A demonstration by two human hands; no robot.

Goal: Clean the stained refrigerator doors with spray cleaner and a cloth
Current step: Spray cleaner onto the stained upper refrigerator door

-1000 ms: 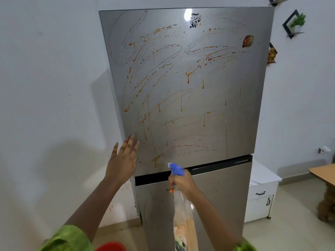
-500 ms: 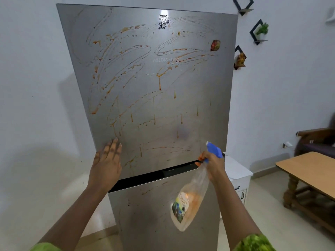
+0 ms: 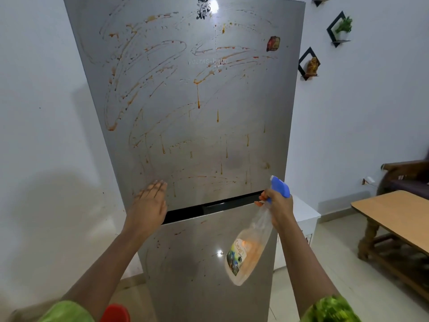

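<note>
While gripping the spray bottle (image 3: 249, 249) in the right hand (image 3: 277, 206), fingers curled on its neck, nozzle facing the upper door (image 3: 185, 94) up-left; left hand (image 3: 148, 205) flat, fingers together.

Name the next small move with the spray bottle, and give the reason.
Probably squeeze the trigger: the right hand holds the clear blue-nozzled spray bottle aimed at the grey upper fridge door, where orange streaks remain, while the left hand is spread open, holding nothing.

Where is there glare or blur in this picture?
Head view: bright glare spots on the upper door and the lower door; the left hand and the green sleeve are motion-blurred; the wide lens makes the fridge edges lean.
</note>
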